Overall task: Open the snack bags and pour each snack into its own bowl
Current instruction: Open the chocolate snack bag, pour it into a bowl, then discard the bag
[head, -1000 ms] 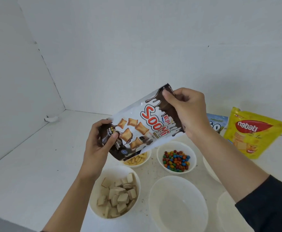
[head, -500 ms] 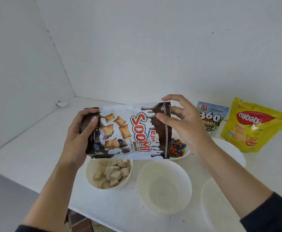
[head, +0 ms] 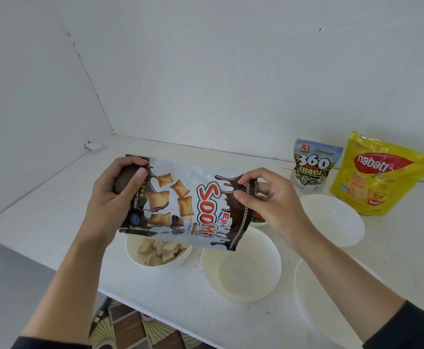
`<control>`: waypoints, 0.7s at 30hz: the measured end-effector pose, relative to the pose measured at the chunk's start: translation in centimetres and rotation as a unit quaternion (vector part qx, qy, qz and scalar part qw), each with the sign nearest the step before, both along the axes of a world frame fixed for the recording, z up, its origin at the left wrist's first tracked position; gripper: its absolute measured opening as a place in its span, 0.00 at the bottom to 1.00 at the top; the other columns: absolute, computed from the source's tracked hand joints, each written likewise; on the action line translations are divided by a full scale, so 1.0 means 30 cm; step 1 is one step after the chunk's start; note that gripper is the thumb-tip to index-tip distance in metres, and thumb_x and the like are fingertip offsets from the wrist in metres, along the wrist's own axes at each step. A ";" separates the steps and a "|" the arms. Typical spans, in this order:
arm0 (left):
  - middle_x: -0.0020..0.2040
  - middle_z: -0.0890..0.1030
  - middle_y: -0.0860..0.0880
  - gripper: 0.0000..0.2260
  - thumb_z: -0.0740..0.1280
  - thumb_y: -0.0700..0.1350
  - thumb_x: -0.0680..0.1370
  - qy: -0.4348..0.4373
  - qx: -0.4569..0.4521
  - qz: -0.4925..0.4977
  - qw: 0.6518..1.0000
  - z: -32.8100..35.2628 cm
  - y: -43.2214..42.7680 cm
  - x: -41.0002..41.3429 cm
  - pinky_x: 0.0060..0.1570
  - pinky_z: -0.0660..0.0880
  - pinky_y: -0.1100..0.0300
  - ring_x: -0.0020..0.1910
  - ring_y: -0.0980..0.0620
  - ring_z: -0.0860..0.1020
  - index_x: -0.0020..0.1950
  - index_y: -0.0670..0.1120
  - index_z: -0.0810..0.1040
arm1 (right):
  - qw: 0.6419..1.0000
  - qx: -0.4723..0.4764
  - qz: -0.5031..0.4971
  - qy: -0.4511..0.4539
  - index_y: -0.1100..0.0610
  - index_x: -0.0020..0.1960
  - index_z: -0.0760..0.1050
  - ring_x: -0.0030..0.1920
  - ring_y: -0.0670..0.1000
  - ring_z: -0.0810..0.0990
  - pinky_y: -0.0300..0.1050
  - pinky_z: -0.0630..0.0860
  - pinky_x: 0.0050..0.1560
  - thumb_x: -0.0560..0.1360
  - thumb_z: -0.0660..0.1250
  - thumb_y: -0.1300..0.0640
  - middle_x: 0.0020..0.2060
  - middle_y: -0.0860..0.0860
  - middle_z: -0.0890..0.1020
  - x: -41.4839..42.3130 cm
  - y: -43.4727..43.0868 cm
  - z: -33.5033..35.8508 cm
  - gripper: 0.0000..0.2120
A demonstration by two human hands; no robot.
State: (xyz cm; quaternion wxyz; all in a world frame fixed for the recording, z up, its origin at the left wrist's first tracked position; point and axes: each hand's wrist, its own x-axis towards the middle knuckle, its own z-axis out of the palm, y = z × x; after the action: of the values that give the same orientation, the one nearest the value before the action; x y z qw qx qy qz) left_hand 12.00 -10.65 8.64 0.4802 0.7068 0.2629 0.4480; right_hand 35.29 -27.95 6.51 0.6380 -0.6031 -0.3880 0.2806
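White walls meet in a corner behind a white table (head: pixel 54 210). Near its front edge sit a bowl of pale squares (head: pixel 130 248), a middle bowl (head: pixel 243 273) with nothing in it, and a right bowl (head: pixel 331 298). A back bowl (head: pixel 331 220) stands behind that one.

The Soomi bag (head: pixel 193 205) is up in the air over the first two bowls. It lies sideways with its top end to the right, and it looks shut. The left hand (head: pixel 112 197) is curled round the bottom end. The right hand (head: pixel 273 205) pinches the top strip with thumb and fingers. At the back right a yellow bag (head: pixel 379 175) and a smaller seed bag (head: pixel 311 167) stand up side by side.

I think the Soomi bag is light and soft, and its shiny skin could slip. The puffs inside may crush if squeezed hard. A good hold is the flat top strip, one pinch on each side of a tear spot, not the fat middle.
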 end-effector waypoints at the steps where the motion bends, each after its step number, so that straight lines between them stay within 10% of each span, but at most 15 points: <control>1: 0.56 0.83 0.55 0.05 0.67 0.50 0.79 0.010 0.008 0.000 1.000 0.002 -0.001 -0.002 0.50 0.81 0.62 0.55 0.54 0.81 0.54 0.57 0.81 | 1.000 -0.006 0.000 0.005 0.57 0.51 0.79 0.45 0.58 0.87 0.67 0.82 0.51 0.72 0.76 0.64 0.43 0.56 0.88 -0.002 -0.005 -0.014 0.10; 11: 0.54 0.84 0.54 0.05 0.70 0.49 0.78 0.055 -0.012 0.003 0.998 -0.019 -0.029 -0.015 0.48 0.80 0.64 0.52 0.55 0.82 0.53 0.56 0.83 | 0.999 -0.019 0.003 0.049 0.60 0.52 0.78 0.47 0.53 0.87 0.44 0.79 0.48 0.73 0.75 0.66 0.44 0.54 0.88 -0.029 -0.035 -0.119 0.10; 21: 0.56 0.84 0.50 0.06 0.70 0.49 0.78 0.046 -0.030 0.021 0.998 -0.018 -0.036 -0.028 0.46 0.82 0.59 0.52 0.52 0.83 0.54 0.54 0.83 | 0.999 -0.002 0.005 0.047 0.60 0.53 0.78 0.48 0.53 0.87 0.45 0.81 0.48 0.74 0.74 0.66 0.44 0.55 0.88 -0.048 -0.038 -0.102 0.10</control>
State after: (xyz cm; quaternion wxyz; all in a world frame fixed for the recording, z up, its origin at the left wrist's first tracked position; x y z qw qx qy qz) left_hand 11.17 -11.74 8.11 0.4794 0.7062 0.3130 0.4165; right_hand 33.85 -29.10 3.44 0.6528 -0.5888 -0.3600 0.3122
